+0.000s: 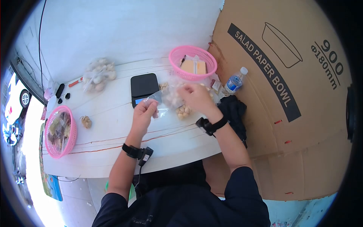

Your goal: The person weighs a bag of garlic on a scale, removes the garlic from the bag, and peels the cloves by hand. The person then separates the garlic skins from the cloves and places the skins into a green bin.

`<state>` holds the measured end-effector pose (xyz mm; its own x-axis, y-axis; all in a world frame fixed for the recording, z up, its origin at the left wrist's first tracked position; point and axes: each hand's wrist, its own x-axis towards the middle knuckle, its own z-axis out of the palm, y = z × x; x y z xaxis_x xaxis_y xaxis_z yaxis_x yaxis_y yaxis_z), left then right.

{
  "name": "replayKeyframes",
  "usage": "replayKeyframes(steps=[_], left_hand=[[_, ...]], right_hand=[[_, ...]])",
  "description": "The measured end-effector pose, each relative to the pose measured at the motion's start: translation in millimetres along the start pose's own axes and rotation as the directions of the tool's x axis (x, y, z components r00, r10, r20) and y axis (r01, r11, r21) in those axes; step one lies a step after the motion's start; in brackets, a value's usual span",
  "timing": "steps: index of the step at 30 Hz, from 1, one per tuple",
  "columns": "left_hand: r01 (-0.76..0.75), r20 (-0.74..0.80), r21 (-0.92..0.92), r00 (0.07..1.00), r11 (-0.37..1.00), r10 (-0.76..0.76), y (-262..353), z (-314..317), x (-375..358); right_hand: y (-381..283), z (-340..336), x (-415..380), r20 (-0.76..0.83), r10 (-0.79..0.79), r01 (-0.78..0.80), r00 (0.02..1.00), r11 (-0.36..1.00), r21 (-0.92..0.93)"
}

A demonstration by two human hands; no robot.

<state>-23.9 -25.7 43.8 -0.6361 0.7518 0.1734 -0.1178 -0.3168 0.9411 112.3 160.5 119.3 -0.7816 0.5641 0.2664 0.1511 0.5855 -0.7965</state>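
Note:
My left hand pinches the edge of a small clear plastic bag in front of the black kitchen scale. My right hand is over a larger clear bag of pale, roundish pieces, which look like garlic cloves or small mushrooms. Its fingers are curled together, and whatever is between them is hidden. Nearer me, beside the right hand, lies a small cluster of the same pale pieces.
A pink basket with packets and a pen stands behind the right hand, near a water bottle and dark cloth. Leftward are a bag of whitish round items, an orange-handled tool and another pink basket. A cardboard box walls the right side.

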Motion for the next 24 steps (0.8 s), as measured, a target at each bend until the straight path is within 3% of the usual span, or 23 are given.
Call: replayKeyframes(steps=[1,2,3,5,6,8,10,11,13,15,17,19,20,21,22,23,24], left_hand=[[-0.001,-0.002,0.002,1.000,1.000,0.001,7,-7,-1],[0.070,0.006,0.126,0.997,0.990,-0.071,15,-15,-2],[0.137,0.005,0.248,0.990,0.959,-0.142,22,-23,-4],[0.182,0.029,0.349,0.978,0.919,-0.205,31,-39,-6],[0.165,0.058,0.449,0.975,0.878,-0.213,31,-45,-8],[0.145,0.081,0.542,0.971,0.827,-0.224,26,-53,-14],[0.123,0.076,0.710,0.965,0.693,-0.250,18,-59,-18],[0.125,0.073,0.710,0.966,0.693,-0.249,18,-60,-20],[0.024,0.094,0.865,0.974,0.501,-0.208,20,-58,-23],[0.041,0.076,0.889,0.969,0.456,-0.236,25,-52,-24],[0.060,0.057,0.911,0.962,0.409,-0.267,24,-48,-25],[-0.057,0.074,0.956,0.996,0.288,-0.047,17,-45,-29],[-0.053,0.068,0.956,0.997,0.287,-0.043,15,-44,-31],[-0.094,0.084,0.975,0.995,0.204,0.059,16,-41,-34],[-0.125,0.106,0.986,0.982,0.114,0.159,18,-39,-35],[-0.117,0.099,0.987,0.982,0.109,0.161,21,-38,-35],[-0.140,0.112,0.977,0.979,0.163,0.170,24,-37,-36]], right_hand=[[0,-11,3,-0.083,-0.003,-0.012,0.997,0.982,-0.188],[1,-21,5,-0.164,-0.024,-0.039,0.986,0.929,-0.367],[12,-27,6,-0.162,-0.027,-0.034,0.986,0.931,-0.364],[42,-29,11,-0.159,-0.146,-0.013,0.976,0.696,-0.718],[45,-29,12,-0.156,-0.150,-0.007,0.976,0.699,-0.715],[52,-29,14,-0.080,0.070,-0.106,0.994,0.649,-0.753],[64,-26,18,-0.066,0.074,-0.099,0.995,0.662,-0.743],[72,-25,18,-0.055,0.085,-0.098,0.995,0.672,-0.734],[81,-27,22,-0.059,0.080,-0.099,0.995,0.698,-0.709],[88,-28,27,-0.066,0.073,-0.098,0.995,0.724,-0.683],[93,-27,29,-0.042,0.033,-0.053,0.999,0.668,-0.743],[86,-31,30,-0.007,0.019,-0.017,1.000,0.664,-0.747],[82,-32,31,0.023,0.006,0.014,1.000,0.661,-0.750],[84,-33,32,0.027,0.000,0.020,1.000,0.663,-0.748],[87,-35,30,-0.010,-0.105,0.063,0.994,0.670,-0.739],[89,-35,29,-0.047,-0.208,0.109,0.977,0.675,-0.730],[85,-35,27,-0.040,-0.214,0.119,0.976,0.677,-0.726]])
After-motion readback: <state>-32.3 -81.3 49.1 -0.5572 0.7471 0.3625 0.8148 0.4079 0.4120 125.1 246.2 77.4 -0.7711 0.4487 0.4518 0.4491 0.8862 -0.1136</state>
